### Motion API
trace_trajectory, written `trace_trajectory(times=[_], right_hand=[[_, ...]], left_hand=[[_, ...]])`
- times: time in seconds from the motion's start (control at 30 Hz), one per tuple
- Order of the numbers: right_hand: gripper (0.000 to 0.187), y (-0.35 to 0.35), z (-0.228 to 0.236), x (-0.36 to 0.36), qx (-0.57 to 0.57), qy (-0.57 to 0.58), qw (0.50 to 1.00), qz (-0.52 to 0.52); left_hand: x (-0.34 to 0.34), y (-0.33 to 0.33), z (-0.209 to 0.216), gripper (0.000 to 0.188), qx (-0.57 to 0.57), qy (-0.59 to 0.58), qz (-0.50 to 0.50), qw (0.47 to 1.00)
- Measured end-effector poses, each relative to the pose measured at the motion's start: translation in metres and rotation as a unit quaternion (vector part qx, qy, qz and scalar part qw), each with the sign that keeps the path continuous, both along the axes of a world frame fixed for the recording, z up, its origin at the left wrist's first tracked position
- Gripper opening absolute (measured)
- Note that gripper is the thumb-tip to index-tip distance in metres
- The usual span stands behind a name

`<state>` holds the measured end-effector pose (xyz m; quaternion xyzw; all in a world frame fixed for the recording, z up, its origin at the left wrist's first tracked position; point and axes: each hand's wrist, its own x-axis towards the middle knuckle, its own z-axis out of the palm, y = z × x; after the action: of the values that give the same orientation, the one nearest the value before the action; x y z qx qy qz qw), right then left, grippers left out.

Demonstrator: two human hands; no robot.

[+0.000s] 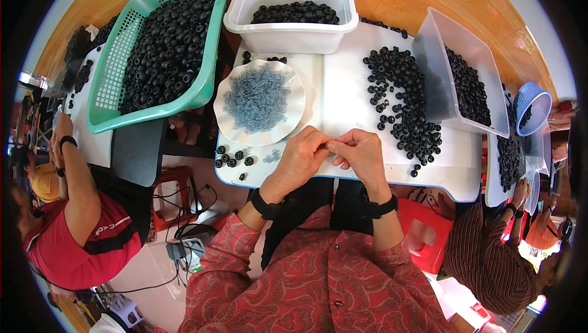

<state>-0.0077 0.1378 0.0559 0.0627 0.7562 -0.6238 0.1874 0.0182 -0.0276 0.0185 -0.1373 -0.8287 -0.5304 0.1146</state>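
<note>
My left hand [304,154] and my right hand [362,152] meet over the front part of the white table [343,82], fingertips pinched together. Whatever is between them is hidden or too small to name. Just beyond my left hand stands a scalloped white plate [228,114] heaped with small translucent blue-grey rings [257,97]. Several small black round parts [231,160] lie in front of the plate, beside a few loose rings [272,155]. To the right of my right hand spreads a larger pile of the black parts [401,97].
A white tub [291,42] of black parts stands at the back, and a clear bin [456,112] at the right. A green basket [98,103] heaped with black parts rises at the left. People [92,229] sit on both sides; a red stool [422,235] is by my right.
</note>
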Motion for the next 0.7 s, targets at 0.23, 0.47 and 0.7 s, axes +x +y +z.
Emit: trace_trajectory(times=[0.23, 0.47, 0.7], right_hand=[[0.015, 0.000, 0.000, 0.002, 0.015, 0.007, 1.000, -0.006], [0.013, -0.003, -0.003, 0.003, 0.012, 0.002, 1.000, -0.028], [0.010, -0.006, 0.002, 0.003, 0.022, -0.015, 0.999, -0.034]], left_hand=[[0.007, -0.002, 0.012, 0.034, 0.022, -0.039, -0.030, 0.999], [0.001, -0.001, 0.003, 0.034, 0.010, 0.023, -0.045, 0.999], [-0.005, -0.004, 0.000, 0.031, 0.008, 0.013, -0.052, 0.999]])
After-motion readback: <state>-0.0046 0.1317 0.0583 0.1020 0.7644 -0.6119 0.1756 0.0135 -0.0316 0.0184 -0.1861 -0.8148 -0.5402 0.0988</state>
